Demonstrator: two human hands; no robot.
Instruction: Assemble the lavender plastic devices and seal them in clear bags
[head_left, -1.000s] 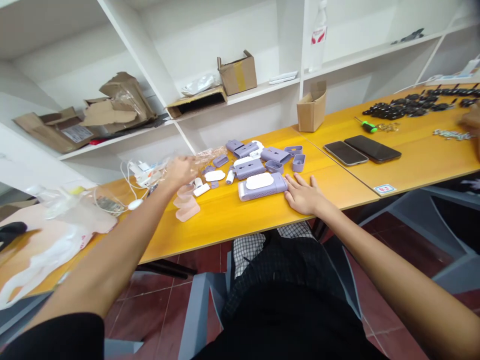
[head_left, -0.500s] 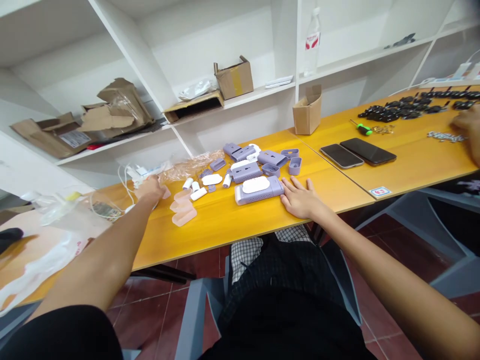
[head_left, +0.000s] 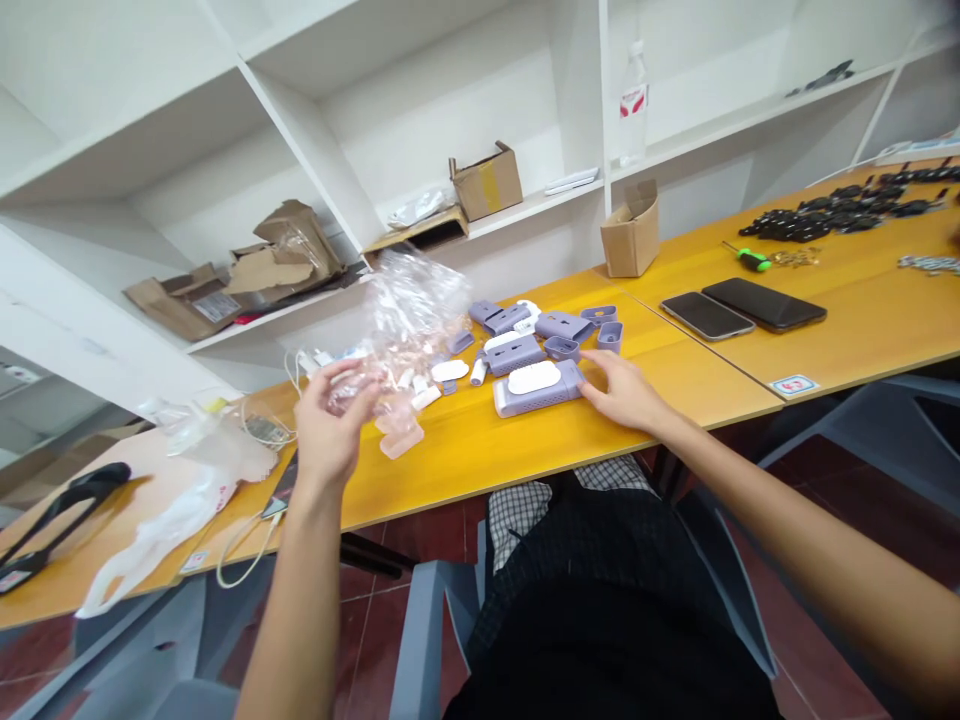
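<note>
My left hand (head_left: 334,420) has its fingers curled at the near end of a clear plastic bag (head_left: 416,290), which stands puffed up from the table. Through the film I see pinkish translucent pieces, blurred. Loose pink translucent trays (head_left: 401,435) lie just right of that hand. My right hand (head_left: 622,390) rests with thumb and fingers apart at the right end of a purple perforated case (head_left: 536,390), which has a white oval plate (head_left: 534,376) on top. Behind it lie several purple housings (head_left: 516,354), small purple cups (head_left: 562,347) and white cylinders (head_left: 478,371).
Two phones (head_left: 765,306), a green screwdriver (head_left: 752,260), brass bits and black parts (head_left: 795,222) lie to the right. A small carton (head_left: 631,232) stands at the back against white shelves. On the left are a white plastic bag (head_left: 161,530) and cables.
My left hand has come back rightward with the clear bag, which has risen from lying flat. My right hand has lifted from lying flat beside the case. The view has shifted left.
</note>
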